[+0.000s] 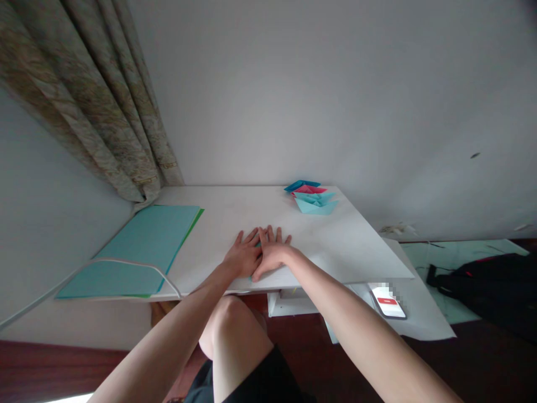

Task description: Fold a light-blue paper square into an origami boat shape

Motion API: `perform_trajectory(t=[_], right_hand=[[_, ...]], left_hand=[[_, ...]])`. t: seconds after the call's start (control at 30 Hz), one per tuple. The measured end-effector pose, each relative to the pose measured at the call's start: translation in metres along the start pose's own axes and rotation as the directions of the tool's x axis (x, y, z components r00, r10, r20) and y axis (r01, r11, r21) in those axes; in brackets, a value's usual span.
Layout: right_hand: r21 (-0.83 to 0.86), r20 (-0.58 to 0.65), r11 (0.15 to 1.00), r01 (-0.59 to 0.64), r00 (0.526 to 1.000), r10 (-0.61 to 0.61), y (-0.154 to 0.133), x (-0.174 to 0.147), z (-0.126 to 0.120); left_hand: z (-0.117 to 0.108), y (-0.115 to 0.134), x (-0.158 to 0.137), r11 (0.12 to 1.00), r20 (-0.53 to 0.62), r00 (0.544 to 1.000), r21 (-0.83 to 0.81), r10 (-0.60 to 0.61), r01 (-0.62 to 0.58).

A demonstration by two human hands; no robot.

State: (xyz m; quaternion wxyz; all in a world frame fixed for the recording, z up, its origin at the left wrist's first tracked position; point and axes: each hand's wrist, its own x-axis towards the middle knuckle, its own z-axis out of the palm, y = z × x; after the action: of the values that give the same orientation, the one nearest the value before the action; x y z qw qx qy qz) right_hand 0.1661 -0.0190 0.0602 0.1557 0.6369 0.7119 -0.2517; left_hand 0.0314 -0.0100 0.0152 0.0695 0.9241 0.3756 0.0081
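Note:
My left hand (244, 255) lies palm down on the white desk (226, 207), fingers stretched out and pointing toward the wall. Beside it, partly overlapping its inner edge, my right hand (273, 255) is pressed flat with its fingers spread. Small bits of light blue paper (251, 279) peek out around the right thumb; the palms hide the rest, so its shape cannot be made out. Beyond the hands, at the back right of the desk, stand folded paper boats: a light blue one (318, 206) in front, a pink one (309, 190) behind it, and a dark blue one (301, 184) at the rear.
A stack of coloured paper sheets (138, 246), light blue on top with green beneath, covers the desk's left end. A white cable (121, 260) arches over it. Right and lower, a phone (388, 302) lies on a shelf. A black bag (490, 285) is farther right; a curtain (96, 95) hangs left.

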Motion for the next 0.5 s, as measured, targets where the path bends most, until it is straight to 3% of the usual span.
perform_trajectory(t=[0.5], right_hand=[[0.007,0.007,0.999,0.035,0.999,-0.036,-0.0038,-0.0022,0.0011]], left_hand=[[-0.0030,0.0002,-0.0008,1.000,0.017,1.000,0.024,0.018,-0.018]])
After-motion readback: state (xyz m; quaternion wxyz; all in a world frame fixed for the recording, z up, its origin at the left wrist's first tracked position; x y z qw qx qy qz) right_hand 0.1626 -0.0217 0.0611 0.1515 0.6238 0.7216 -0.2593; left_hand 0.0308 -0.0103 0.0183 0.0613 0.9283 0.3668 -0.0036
